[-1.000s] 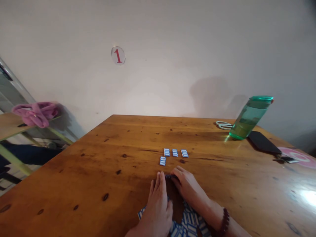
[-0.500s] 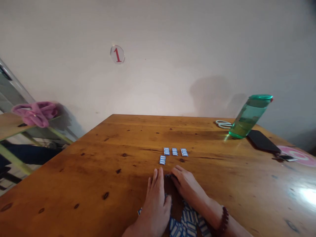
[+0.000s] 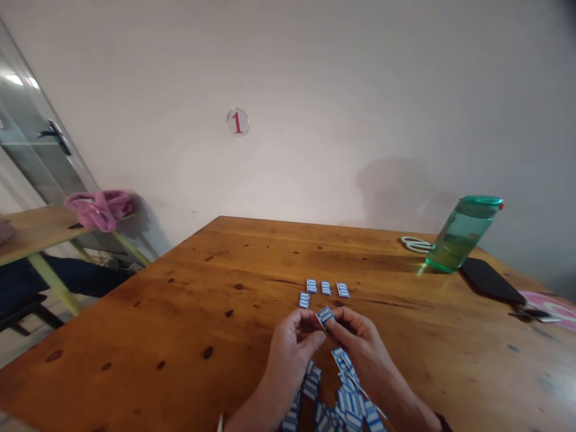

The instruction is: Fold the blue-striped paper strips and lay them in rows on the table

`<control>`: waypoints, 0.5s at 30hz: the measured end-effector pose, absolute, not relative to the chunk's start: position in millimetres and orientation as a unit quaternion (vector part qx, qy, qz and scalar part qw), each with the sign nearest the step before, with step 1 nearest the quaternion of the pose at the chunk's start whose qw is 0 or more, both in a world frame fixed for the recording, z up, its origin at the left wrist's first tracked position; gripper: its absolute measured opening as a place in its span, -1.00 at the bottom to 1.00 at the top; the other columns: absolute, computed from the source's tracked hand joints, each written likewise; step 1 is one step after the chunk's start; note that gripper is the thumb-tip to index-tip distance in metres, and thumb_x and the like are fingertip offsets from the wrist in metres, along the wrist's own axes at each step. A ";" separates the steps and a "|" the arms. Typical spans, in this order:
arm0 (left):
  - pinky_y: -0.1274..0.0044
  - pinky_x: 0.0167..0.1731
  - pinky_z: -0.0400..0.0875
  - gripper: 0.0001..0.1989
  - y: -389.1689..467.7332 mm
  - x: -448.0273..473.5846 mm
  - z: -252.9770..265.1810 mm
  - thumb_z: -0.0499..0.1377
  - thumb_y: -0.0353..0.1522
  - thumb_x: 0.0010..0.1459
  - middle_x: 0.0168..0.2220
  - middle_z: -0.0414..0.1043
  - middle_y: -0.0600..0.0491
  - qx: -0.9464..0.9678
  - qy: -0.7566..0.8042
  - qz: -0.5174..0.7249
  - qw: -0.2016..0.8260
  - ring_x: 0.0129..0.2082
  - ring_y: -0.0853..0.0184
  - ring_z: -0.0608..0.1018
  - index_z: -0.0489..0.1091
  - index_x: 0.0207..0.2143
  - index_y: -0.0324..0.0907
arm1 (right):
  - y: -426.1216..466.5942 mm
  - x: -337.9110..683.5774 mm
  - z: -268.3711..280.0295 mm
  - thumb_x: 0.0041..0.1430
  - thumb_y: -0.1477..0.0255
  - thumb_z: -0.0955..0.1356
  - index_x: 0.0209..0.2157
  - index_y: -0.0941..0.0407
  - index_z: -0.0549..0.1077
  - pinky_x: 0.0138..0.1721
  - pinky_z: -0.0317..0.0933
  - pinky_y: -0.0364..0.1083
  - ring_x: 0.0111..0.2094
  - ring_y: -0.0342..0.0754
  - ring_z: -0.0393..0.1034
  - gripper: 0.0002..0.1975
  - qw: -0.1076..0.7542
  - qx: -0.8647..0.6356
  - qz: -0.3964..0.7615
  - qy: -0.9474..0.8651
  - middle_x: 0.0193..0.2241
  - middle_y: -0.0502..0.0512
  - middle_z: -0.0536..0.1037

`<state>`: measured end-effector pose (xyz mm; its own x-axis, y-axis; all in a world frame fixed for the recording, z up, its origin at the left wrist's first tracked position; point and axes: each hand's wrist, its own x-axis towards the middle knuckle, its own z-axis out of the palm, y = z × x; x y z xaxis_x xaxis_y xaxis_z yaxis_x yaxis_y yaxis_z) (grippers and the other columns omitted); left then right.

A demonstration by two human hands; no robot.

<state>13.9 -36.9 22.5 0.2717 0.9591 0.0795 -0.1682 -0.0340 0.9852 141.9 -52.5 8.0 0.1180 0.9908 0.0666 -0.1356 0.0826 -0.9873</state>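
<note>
Table right: green bottle (image 3: 463, 234) beside black slab (image 3: 492, 280), white cable (image 3: 414, 244) behind.
Left: pink cloth (image 3: 102, 210) on a side table (image 3: 38, 231).
In the way: left hand (image 3: 288, 351) and right hand (image 3: 366, 348), partly covering loose pieces (image 3: 351, 403).
Beyond: 4 set-out pieces (image 3: 326, 288), 1 nearer.
Held piece (image 3: 324, 315): blue-and-white striped, tilted, between both hands.
Grip: both hands' fingertips pinch it.

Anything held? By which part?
A blue-and-white striped piece, pinched at its near right side by the right hand; can't tell whether the left hand grips it too.
</note>
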 end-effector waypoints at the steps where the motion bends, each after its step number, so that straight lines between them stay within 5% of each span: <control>1: 0.54 -0.40 0.30 -0.87 -36.4 16.8 23.3 0.19 -0.42 -0.20 -0.51 0.40 0.07 0.523 0.364 0.485 0.599 -0.48 0.38 0.42 0.36 -0.50 -0.25 | -53.7 140.8 8.6 -0.06 0.28 0.39 -0.52 0.16 0.42 -0.52 0.05 -0.20 -0.55 -0.18 0.17 -0.78 0.588 -0.462 0.496 -0.442 -0.60 -0.04 0.38; 15: 0.60 -0.56 0.19 -0.92 -23.7 34.4 15.0 0.14 -0.40 -0.26 -0.69 0.27 0.16 0.495 0.401 0.488 0.597 -0.64 0.45 0.30 0.28 -0.64 -0.22 | -53.0 154.1 7.6 -0.16 0.25 0.42 -0.56 0.17 0.41 -0.56 0.07 -0.20 -0.58 -0.17 0.19 -0.73 0.583 -0.514 0.443 -0.447 -0.63 -0.02 0.39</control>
